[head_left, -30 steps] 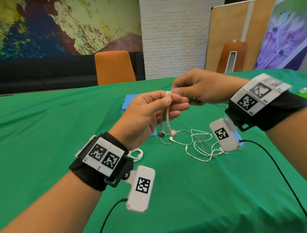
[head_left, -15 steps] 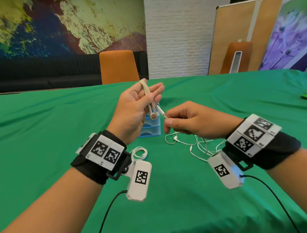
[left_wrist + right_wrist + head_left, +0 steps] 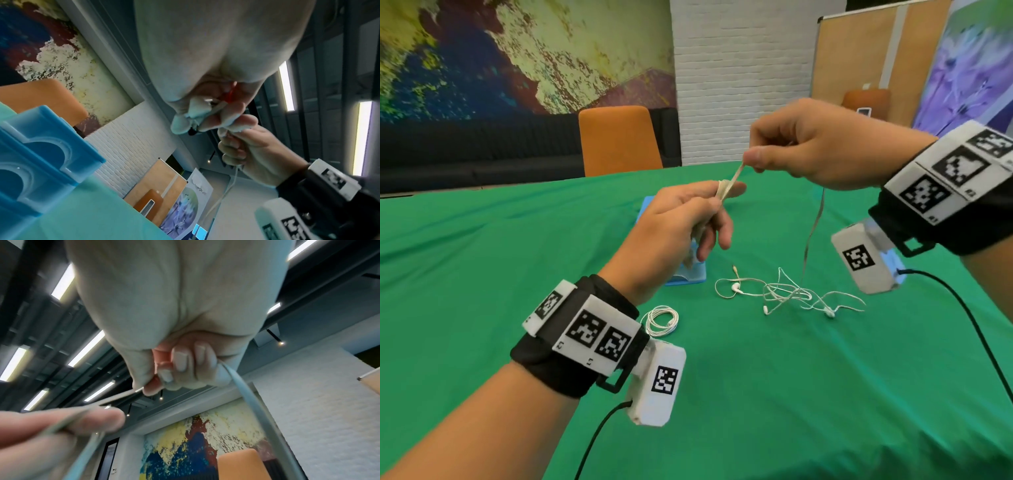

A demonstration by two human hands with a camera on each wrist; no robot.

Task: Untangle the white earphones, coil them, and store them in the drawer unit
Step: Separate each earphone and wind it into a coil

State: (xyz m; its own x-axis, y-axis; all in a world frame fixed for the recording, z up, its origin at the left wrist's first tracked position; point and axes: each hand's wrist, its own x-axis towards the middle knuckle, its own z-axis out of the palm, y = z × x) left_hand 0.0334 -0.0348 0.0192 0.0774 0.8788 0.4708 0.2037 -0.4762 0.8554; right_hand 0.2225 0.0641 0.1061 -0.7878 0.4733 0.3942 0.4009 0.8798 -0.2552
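Above the blue drawer unit [image 3: 681,274], cord [image 3: 734,178] is pinched in both grips, left hand [image 3: 681,222] and right hand [image 3: 818,144]; the tangle [image 3: 791,294] could be dragged tighter.

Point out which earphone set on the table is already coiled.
The small coiled earphones beside the left wrist: a neat ring. The tangled earphones further right sprawl in loose loops.
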